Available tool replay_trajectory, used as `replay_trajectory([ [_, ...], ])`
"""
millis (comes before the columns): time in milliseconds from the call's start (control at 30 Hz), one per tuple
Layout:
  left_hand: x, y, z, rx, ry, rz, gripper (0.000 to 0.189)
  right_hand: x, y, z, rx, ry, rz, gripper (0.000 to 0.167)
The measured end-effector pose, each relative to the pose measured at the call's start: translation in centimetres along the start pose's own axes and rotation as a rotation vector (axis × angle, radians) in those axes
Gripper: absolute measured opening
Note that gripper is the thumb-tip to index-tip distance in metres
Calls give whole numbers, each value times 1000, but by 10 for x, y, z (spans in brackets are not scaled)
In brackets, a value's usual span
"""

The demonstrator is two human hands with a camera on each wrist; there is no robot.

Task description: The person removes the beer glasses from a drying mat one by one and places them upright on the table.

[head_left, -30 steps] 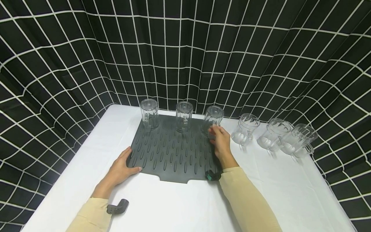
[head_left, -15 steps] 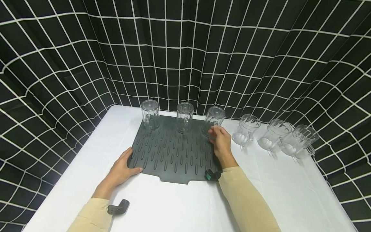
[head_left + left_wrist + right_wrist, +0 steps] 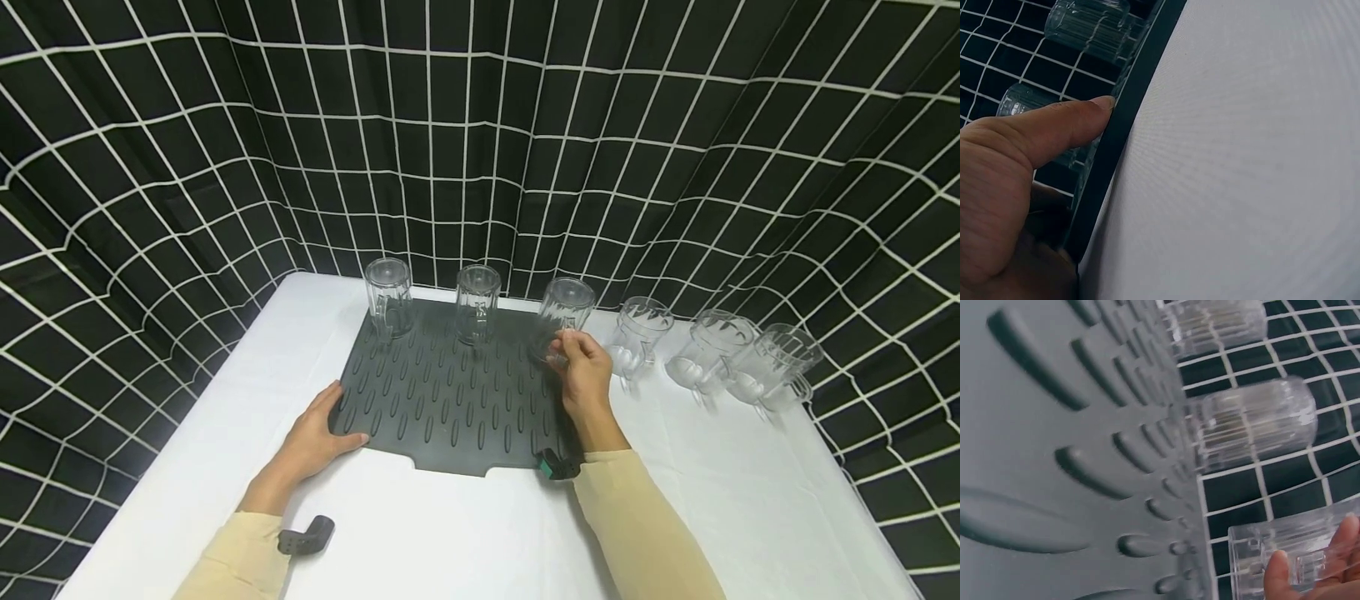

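Note:
My right hand (image 3: 587, 379) pinches the handle of a clear glass mug (image 3: 564, 304), which is upside down over the back right of the dark grey ribbed mat (image 3: 442, 408). In the right wrist view, a gap shows between the held mug's rim (image 3: 1232, 562) and the mat. Two more inverted mugs, the left one (image 3: 390, 296) and the middle one (image 3: 477, 304), stand along the mat's back edge. My left hand (image 3: 309, 442) rests at the mat's front left corner. Its thumb (image 3: 1079, 122) lies on the mat's front edge, fingers along the left side.
To the right of the mat, three clear mugs stand mouth up on the white tablecloth (image 3: 720, 500): a near one (image 3: 637, 337), a middle one (image 3: 708, 354) and a far right one (image 3: 772, 367). A black curtain with white grid lines (image 3: 480, 125) surrounds the table.
My right hand has shifted slightly to the right with the mug in its grip. My left hand and the other mugs stay where they were.

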State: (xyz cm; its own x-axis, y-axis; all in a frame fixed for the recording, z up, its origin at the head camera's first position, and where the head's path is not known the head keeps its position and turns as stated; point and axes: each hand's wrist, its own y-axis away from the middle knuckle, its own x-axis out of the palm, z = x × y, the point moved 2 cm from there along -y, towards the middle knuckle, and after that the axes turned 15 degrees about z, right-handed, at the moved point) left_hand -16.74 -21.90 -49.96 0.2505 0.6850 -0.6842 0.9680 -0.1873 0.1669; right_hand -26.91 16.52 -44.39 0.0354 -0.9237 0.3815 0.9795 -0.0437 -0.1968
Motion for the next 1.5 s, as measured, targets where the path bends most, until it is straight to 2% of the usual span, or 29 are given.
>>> replay_trajectory([
  [167,0,1,0,-1,-1,-1,99,3,13,14,-43,0,2,20],
  [333,-1,1,-1,-4,5,10,99,6,24,28,-76,-19,1,17],
  [667,-2,-1,-2,5,11,16,100,-1,37,44,-230,42,-18,9],
  [800,-1,-1,-3,0,13,24,100,-5,42,46,-262,122,-34,12],
  [1000,-1,0,-3,-12,3,28,100,-7,51,49,-215,305,-55,26],
  [1133,-1,2,-4,-18,-10,27,99,-7,56,53,-182,434,-40,26],
  [1300,-2,4,-8,-29,-19,26,98,-11,62,55,-157,521,-17,22],
  [1500,-4,4,-14,-75,-18,40,97,-13,70,58,-151,594,-21,23],
])
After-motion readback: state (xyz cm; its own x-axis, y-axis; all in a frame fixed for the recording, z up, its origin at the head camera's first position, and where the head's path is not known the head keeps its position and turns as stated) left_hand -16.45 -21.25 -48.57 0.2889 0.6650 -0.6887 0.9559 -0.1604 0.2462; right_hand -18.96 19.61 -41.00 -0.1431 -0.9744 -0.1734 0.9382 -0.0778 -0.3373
